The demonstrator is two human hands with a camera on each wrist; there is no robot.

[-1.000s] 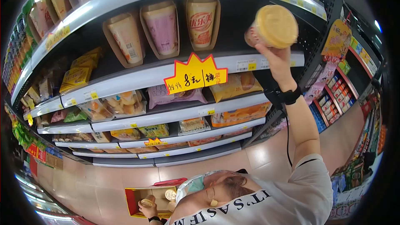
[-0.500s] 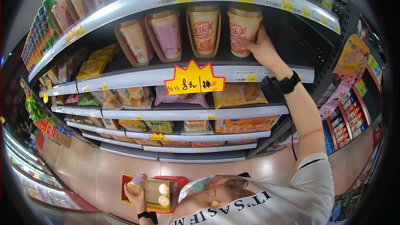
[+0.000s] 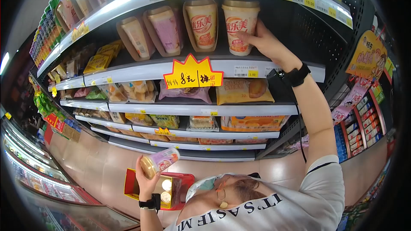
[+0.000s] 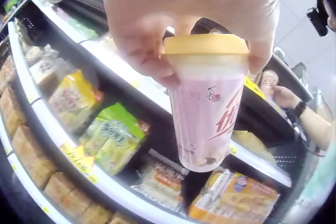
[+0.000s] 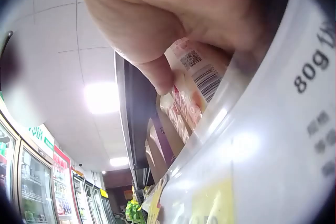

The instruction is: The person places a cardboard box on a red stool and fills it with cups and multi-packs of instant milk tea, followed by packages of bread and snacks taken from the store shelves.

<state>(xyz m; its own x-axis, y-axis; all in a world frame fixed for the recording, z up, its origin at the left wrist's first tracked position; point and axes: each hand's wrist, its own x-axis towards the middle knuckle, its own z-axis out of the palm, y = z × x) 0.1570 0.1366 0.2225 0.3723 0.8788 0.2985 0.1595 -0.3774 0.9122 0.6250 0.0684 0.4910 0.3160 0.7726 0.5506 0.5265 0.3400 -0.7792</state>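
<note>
On the upper shelf, my right hand (image 3: 274,48) grips a cream milk tea cup (image 3: 240,28) with red lettering, its thumb across the front. The cup stands upright, right of three cups in cardboard sleeves. In the right wrist view, the thumb lies against the printed cup (image 5: 186,100), partly hidden behind the hand. Lower down, my left hand (image 3: 147,183) holds a purple milk tea cup (image 3: 165,158) tilted on its side, above an open yellow-and-red carton (image 3: 131,176). The left wrist view shows fingers and thumb around its yellow lid (image 4: 205,44).
Gold-lidded cups (image 3: 166,185) sit in the carton, which lies at a red basket (image 3: 187,182). A yellow star-shaped price sign (image 3: 193,73) juts from the shelf edge. Bagged snacks (image 3: 246,90) fill lower shelves. A black perforated upright (image 3: 342,66) bounds the shelf on the right.
My right hand has brought the cream cup down from in front of the shelf to stand beside the sleeved cups. My left hand has lifted the purple cup up out of the carton.
</note>
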